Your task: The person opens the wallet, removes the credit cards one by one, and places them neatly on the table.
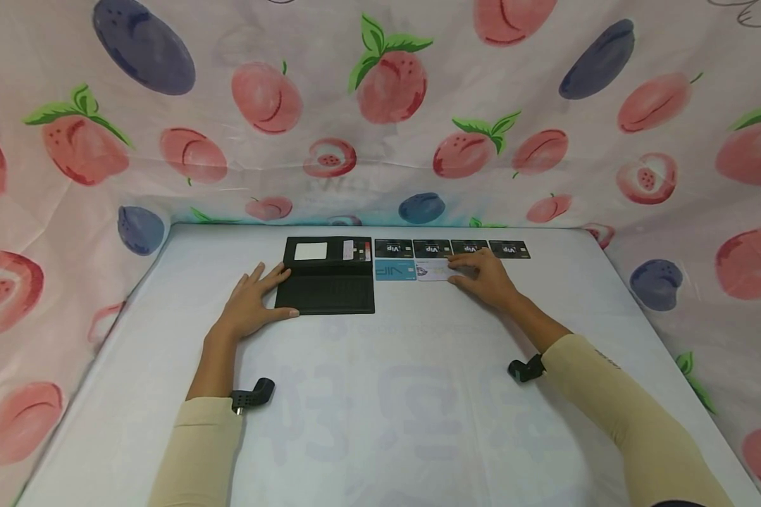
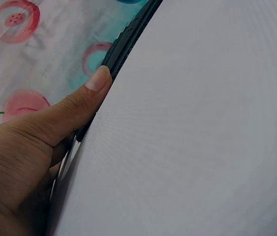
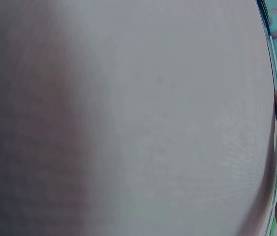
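Observation:
A black wallet (image 1: 330, 294) lies unfolded on the white table, with a white panel (image 1: 311, 251) and card slots in its upper half. My left hand (image 1: 249, 304) rests at its left side, fingers spread, thumb on the lower left corner. In the left wrist view the thumb (image 2: 98, 80) lies along the wallet's edge. To the right, my right hand (image 1: 487, 280) pinches a white card (image 1: 431, 271), thumb at its lower edge and a fingertip at its upper edge. The hand covers the card's right part. A blue VIP card (image 1: 394, 270) lies left of it.
Several black VIP cards (image 1: 393, 248) form a row above, right of the wallet. A white cloth with a fruit print (image 1: 330, 98) hangs behind and at both sides of the table (image 1: 380, 422). Each wrist wears a small black camera (image 1: 254, 395).

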The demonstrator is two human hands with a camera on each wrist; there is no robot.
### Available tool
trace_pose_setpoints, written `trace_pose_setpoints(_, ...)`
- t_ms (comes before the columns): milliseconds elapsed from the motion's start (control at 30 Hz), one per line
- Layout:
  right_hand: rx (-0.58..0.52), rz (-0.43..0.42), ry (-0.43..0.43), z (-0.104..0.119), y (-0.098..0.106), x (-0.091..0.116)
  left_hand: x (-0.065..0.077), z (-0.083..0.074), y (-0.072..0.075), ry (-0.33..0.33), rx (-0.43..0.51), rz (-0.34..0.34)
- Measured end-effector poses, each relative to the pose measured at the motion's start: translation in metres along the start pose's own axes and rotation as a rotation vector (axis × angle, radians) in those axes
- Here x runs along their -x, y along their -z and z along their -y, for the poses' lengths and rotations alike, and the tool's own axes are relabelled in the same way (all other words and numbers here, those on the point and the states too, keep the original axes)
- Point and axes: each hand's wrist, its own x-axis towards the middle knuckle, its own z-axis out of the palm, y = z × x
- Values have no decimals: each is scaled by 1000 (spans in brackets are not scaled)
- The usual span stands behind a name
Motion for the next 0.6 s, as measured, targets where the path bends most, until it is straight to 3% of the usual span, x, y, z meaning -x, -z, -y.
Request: trace_pose_setpoints(600,32,-8,-6,-1,1,0,2,-3,1,-5,12,-6)
